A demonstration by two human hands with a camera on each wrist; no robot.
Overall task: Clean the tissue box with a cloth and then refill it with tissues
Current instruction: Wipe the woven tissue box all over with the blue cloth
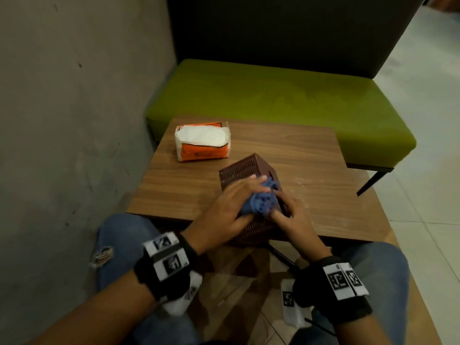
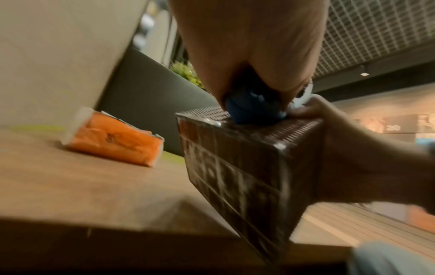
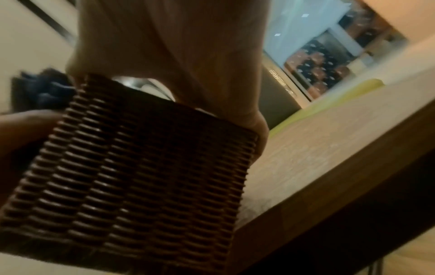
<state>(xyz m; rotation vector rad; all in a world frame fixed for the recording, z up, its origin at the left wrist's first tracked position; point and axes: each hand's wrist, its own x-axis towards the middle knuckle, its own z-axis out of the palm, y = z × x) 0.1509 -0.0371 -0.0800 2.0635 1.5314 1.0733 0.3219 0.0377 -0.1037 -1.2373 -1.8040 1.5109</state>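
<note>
A brown woven tissue box [image 1: 242, 170] lies tilted at the near edge of the wooden table [image 1: 286, 150]. My left hand [image 1: 229, 207] grips a bunched blue cloth [image 1: 261, 202] and presses it on the box's upper face. My right hand [image 1: 291, 215] holds the box at its right side, fingers curled over the edge. In the left wrist view the cloth [image 2: 252, 109] sits on the box [image 2: 235, 167] under my palm. The right wrist view shows the box's woven wall [image 3: 141, 167] close up. An orange and white tissue pack [image 1: 201, 141] lies at the table's far left.
A green bench seat [image 1: 273, 95] with a dark backrest stands beyond the table. A grey wall [image 1: 74, 95] runs along the left. My knees in jeans sit below the table's near edge. Tiled floor lies to the right.
</note>
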